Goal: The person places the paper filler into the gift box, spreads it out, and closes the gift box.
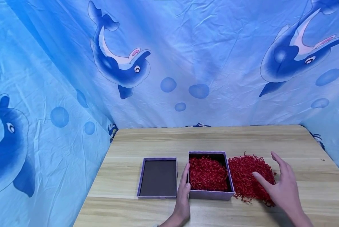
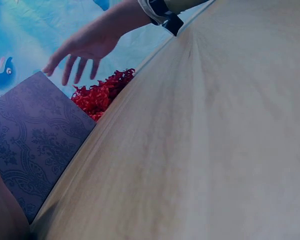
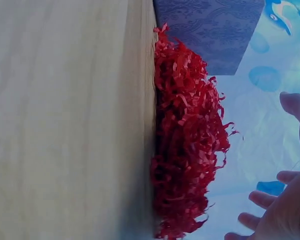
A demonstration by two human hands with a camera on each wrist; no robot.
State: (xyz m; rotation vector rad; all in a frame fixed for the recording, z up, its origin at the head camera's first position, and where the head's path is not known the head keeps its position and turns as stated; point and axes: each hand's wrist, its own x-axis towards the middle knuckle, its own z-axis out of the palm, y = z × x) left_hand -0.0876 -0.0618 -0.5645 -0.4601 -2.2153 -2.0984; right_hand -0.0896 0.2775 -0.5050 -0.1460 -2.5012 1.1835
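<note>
Hovering over a loose heap of red shreds (image 1: 243, 173), the right hand (image 1: 285, 189) has its fingers spread and its thumb held apart from them; we find it grasping nothing, and both wrist views show a gap between these fingers and the shreds below. We record the left hand (image 1: 183, 197) with its fingers straight, laid along the near side of a purple box (image 1: 210, 195); seen edge-on, they do not let us tell whether they are pressed together.

Directly right of the left fingers, and left of the right ones, the box stands upright on its base, filled with more red shreds (image 1: 207, 175) that lie below its rim. We note a dark floral pattern on its outer wall. The heap sits just beside the box, under the right fingers, with stray strands around its edge. Left of the left fingers, and apart from them, lies a shallow tray (image 1: 158, 178), purple-edged and dark inside. Beneath both hands we observe a wood-grain table (image 1: 203, 138); beyond the fingertips hangs a blue cloth (image 1: 180, 56) printed with dolphins (image 1: 129, 74).
</note>
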